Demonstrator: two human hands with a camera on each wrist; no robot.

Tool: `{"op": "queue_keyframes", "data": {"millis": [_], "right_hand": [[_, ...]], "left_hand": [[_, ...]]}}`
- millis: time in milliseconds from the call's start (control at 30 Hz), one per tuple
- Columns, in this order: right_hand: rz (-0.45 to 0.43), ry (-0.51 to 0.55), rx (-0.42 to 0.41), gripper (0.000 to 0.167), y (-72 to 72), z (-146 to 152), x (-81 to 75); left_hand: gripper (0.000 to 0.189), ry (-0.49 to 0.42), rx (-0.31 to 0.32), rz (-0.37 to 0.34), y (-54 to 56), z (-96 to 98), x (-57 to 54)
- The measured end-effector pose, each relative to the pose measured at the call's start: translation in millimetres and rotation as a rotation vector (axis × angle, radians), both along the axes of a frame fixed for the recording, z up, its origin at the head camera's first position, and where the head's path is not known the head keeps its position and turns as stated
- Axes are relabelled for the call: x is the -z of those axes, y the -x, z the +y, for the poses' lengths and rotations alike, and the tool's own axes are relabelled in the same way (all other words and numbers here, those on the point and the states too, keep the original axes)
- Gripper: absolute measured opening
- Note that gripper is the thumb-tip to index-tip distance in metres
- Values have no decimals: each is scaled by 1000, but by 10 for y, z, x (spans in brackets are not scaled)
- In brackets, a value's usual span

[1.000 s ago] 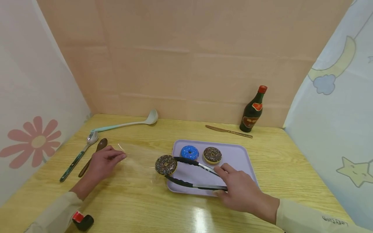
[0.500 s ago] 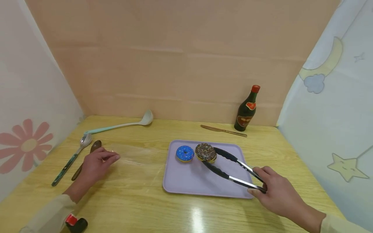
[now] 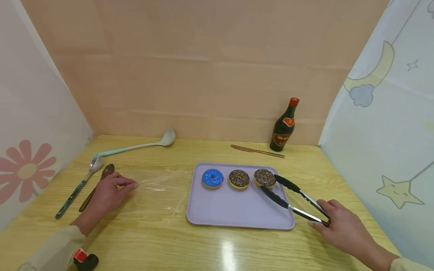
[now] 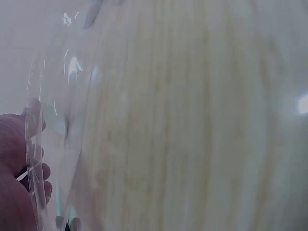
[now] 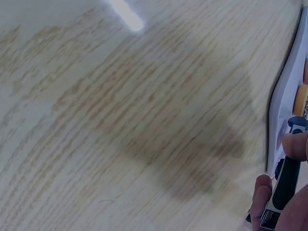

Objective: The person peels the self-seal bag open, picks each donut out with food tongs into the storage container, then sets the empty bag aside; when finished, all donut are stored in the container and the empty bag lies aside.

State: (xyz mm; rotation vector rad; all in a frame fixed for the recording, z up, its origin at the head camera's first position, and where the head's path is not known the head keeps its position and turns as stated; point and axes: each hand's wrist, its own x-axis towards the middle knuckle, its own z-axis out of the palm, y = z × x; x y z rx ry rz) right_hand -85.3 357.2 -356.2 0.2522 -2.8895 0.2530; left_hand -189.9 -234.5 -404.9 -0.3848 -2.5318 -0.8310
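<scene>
My left hand (image 3: 110, 191) pinches the edge of a clear plastic bag (image 3: 156, 184), which stretches to the right over the table. Its transparent film (image 4: 72, 72) fills much of the left wrist view. With my right hand (image 3: 346, 227) I grip black-and-silver tongs (image 3: 305, 214). The tong tips are either side of a chocolate doughnut with sprinkles (image 3: 265, 177) at the right of the lilac tray (image 3: 234, 214). Whether that doughnut rests on the tray is hard to tell. Left of it lie another chocolate doughnut (image 3: 239, 178) and a blue-iced doughnut (image 3: 213, 177).
Behind the tray lie a copper-coloured knife (image 3: 257, 151) and, upright, a dark bottle with a red cap (image 3: 284, 130). A ladle (image 3: 135, 146) lies at the back left. A brown spoon (image 3: 107, 171) and a green-handled spoon (image 3: 76, 194) lie beside my left hand.
The tongs have carried one chocolate doughnut from over the bag, rightward past the other doughnuts, to the tray's right side. My left hand keeps its pinch on the bag.
</scene>
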Motion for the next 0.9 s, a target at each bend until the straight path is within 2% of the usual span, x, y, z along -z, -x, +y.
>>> {"op": "queue_keyframes", "data": {"millis": [300, 533, 667, 800, 900], "right_hand": [[-57, -19, 32, 66, -12, 15, 35], [-91, 90, 87, 75, -50, -10, 4], [-111, 173, 161, 76, -17, 25, -18], [-231, 273, 288, 88, 67, 139, 0], [-324, 332, 383, 97, 106, 235, 47]], "left_hand": [[5, 16, 24, -4, 15, 22, 24], [5, 32, 39, 30, 25, 10, 34], [7, 47, 53, 35, 39, -5, 39], [7, 67, 65, 37, 60, -1, 41], [7, 67, 79, 7, 83, 26, 46]]}}
